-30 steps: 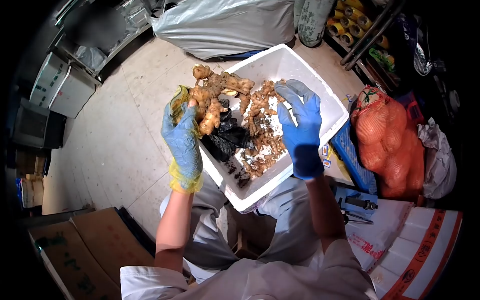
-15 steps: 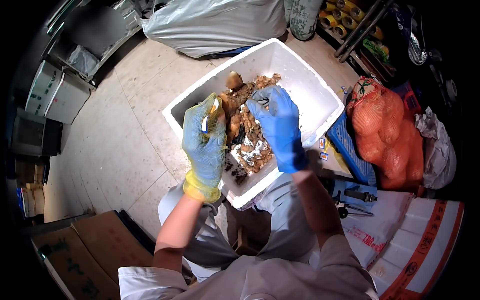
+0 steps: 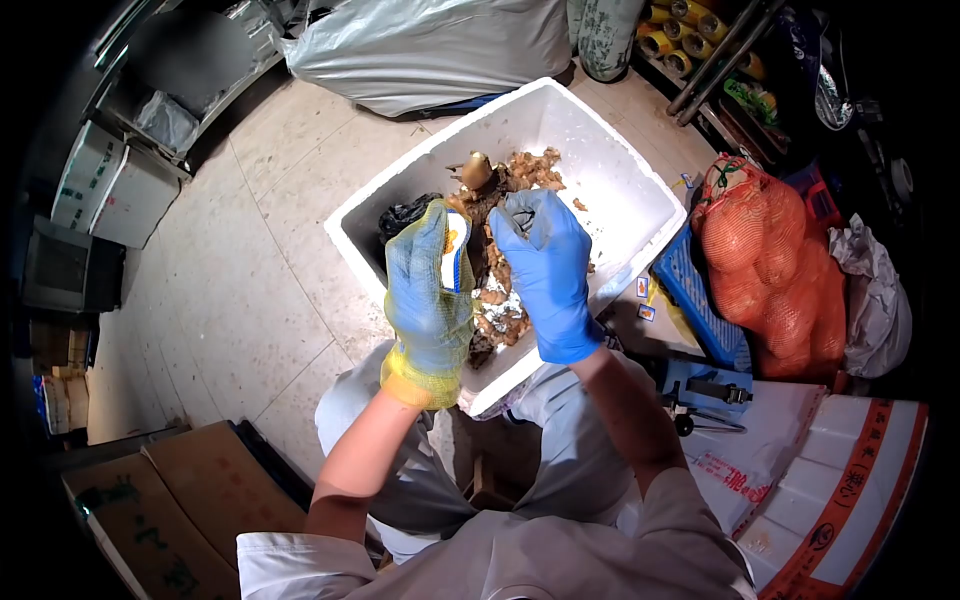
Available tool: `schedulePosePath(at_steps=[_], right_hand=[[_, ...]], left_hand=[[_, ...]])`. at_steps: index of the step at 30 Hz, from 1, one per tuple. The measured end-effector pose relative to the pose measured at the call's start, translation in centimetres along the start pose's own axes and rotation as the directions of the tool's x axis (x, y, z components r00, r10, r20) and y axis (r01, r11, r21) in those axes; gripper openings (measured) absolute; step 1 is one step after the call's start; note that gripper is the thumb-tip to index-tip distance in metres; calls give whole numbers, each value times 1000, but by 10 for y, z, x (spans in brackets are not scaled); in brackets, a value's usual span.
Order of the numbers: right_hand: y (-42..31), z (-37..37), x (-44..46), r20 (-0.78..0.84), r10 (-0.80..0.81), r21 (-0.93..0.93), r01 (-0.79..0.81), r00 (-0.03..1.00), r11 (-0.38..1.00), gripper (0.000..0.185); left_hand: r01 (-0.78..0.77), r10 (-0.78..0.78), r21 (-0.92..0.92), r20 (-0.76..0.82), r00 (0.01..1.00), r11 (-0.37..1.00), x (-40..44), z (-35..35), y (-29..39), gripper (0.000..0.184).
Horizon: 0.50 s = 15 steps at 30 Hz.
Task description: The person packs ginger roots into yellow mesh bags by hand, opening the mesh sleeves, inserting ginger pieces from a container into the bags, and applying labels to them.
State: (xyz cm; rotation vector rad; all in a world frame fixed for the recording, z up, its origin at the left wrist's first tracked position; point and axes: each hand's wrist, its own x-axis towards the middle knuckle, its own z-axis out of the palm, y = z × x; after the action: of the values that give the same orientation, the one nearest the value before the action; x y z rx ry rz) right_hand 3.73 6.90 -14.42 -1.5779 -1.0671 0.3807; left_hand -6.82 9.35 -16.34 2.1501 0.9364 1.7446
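A white foam box (image 3: 640, 185) sits before my knees, with knobby brown ginger (image 3: 530, 170) and loose dirt in it. My left hand (image 3: 430, 295), in a yellow mesh glove over a blue one, is closed over the box beside a large ginger root (image 3: 478, 172) and seems to grip it; the fingers partly hide the contact. On its inner side shows a small white label (image 3: 456, 240) with an orange picture and blue edge; whether held or stuck there I cannot tell. My right hand (image 3: 550, 270), blue-gloved, has its fingers pinched close to the root, their contents hidden.
Black plastic (image 3: 405, 215) lies in the box's left corner. A blue crate (image 3: 705, 300) and a red mesh sack (image 3: 770, 260) stand right, similar labels (image 3: 645, 312) near the box. Cartons (image 3: 200, 490) lie lower left; a grey covered pile (image 3: 430, 50) is beyond.
My left hand has shifted right and slightly down, uncovering the black plastic and more of the label. My right hand has moved slightly down. The root's rounded end sits a little lower and further right.
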Motion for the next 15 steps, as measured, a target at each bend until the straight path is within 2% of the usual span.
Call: schedulePosePath(at_steps=[4,6,8,10,11,12,14,15], right_hand=[[2,-3,4,-7,-32,-25,32,999,999,17],[14,-3,11,-30,-414,-305,386,910,871,18],[18,-3,11,21,-395,-350,377,918,858,20],[24,-3,12,173,-460,-530,476,871,702,20],[25,-4,11,238,-434,-558,488,869,671,19],[30,-5,11,241,-434,-556,490,868,672,19],[49,-5,13,451,-435,-489,624,779,610,16],[57,-6,15,475,-476,-408,664,740,627,16]], left_hand=[[-51,51,43,9,999,998,7,0,0,32],[-49,48,33,37,998,998,8,0,-1,31],[-42,41,25,65,997,999,10,-1,-2,31],[9,-12,22,147,989,1000,14,-1,-2,33],[57,-53,-16,195,979,998,16,-3,-3,38],[59,-56,-12,194,979,998,17,-6,-7,38],[156,-141,-3,417,898,988,19,-13,-19,39],[163,-149,2,415,898,987,19,-17,-26,39]])
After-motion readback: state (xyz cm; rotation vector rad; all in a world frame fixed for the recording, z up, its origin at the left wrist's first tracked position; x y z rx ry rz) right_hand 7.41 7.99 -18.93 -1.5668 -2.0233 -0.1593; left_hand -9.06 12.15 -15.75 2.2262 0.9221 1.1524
